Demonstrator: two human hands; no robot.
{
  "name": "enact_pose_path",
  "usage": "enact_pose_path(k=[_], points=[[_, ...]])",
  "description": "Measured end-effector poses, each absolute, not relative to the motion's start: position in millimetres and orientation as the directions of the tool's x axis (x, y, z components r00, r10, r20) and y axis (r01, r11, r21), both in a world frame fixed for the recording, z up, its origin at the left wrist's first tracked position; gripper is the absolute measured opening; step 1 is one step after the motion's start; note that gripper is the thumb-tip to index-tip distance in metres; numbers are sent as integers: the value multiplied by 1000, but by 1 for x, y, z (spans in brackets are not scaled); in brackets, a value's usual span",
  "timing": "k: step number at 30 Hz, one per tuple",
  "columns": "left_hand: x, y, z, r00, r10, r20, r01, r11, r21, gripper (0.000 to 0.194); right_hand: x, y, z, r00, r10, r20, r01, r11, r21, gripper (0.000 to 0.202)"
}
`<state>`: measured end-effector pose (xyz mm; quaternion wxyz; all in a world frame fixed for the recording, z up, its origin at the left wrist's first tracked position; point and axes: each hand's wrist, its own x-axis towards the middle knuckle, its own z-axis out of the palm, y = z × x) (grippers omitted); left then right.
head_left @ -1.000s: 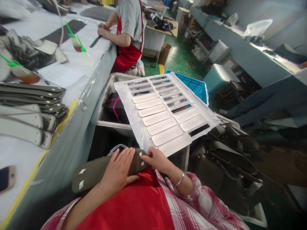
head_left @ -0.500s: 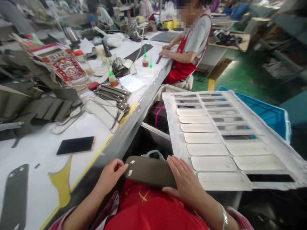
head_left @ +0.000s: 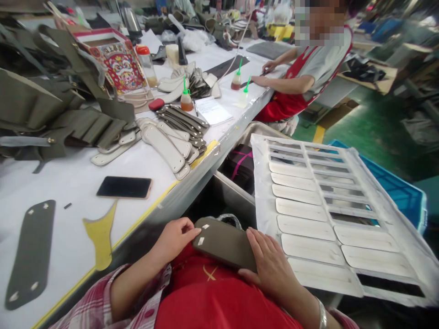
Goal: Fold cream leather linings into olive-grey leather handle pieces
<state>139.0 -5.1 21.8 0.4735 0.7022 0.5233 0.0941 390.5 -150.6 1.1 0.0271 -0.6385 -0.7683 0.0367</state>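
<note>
A dark olive strap-like panel (head_left: 224,243) with rounded corners lies across my lap, over the red apron (head_left: 219,301). Two small pale patches show near its left end. My left hand (head_left: 173,240) pinches that left end between thumb and fingers. Over the right end, my right hand (head_left: 269,258) wraps its fingers on top and its thumb along the near edge. To my left on the table lies a similar olive panel (head_left: 30,251) with pale marks at both ends. Beside it are a yellow piece (head_left: 101,237) and a phone (head_left: 124,187).
A white slotted frame (head_left: 264,196) bearing pale panels leans over a blue crate (head_left: 404,187) and a grey bin (head_left: 233,186). Stacked pale pieces (head_left: 164,148), olive strips (head_left: 181,121) and green-tipped bottles (head_left: 186,100) crowd the table. A co-worker (head_left: 302,84) sits beyond.
My view has turned left, so the surroundings appear farther right. Both hands keep hold of the olive panel, whose position on my lap is nearly the same.
</note>
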Motion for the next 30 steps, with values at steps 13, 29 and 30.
enact_pose_path(k=[13, 29, 30], points=[[133, 8, 5, 586, 737, -336, 552, -60, 832, 25, 319, -88, 17, -180, 981, -66, 927, 147, -346, 89], [126, 3, 11, 519, 756, -399, 558, 53, 828, 22, 301, -63, 11, -205, 972, -117, 904, 142, -404, 90], [126, 3, 13, 512, 753, -413, 566, 66, 822, 23, 301, -62, 10, -214, 970, -117, 902, 151, -404, 90]])
